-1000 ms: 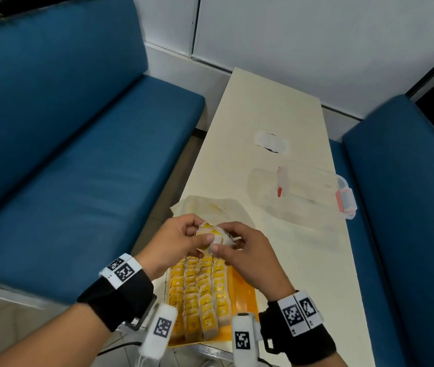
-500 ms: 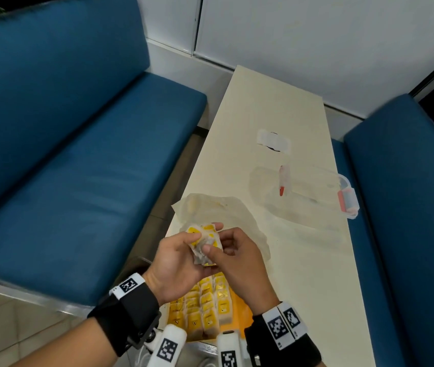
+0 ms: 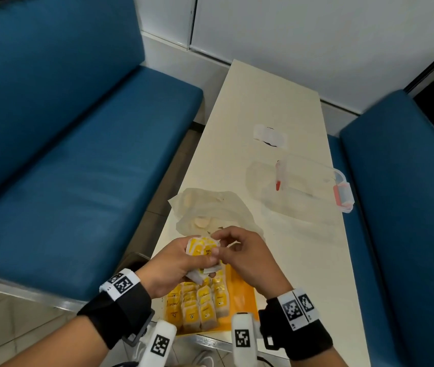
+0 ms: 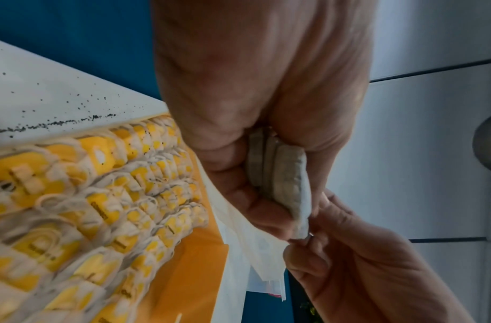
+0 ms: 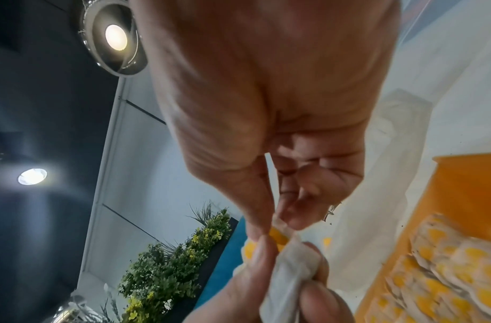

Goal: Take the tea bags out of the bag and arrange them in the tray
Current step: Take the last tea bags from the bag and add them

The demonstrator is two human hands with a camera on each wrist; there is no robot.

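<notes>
The left hand (image 3: 176, 263) now grips the tea bags (image 3: 202, 246) upright above the tray (image 3: 239, 292), the right hand (image 3: 245, 256) pinching the outermost, having shifted from cradling them together, so separating seems underway.

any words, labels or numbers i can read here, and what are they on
"HEL": partial black print on a yellow tag of the tea bags held in the left hand; the rest is hidden.
Tags on the tea bags in the tray: dark print, too blurred to read.
Wrist bands: square black-and-white codes, no words.

Table (image 3: 298, 263); tray (image 3: 239, 292), bag (image 3: 226, 210), container (image 3: 313, 186)
</notes>
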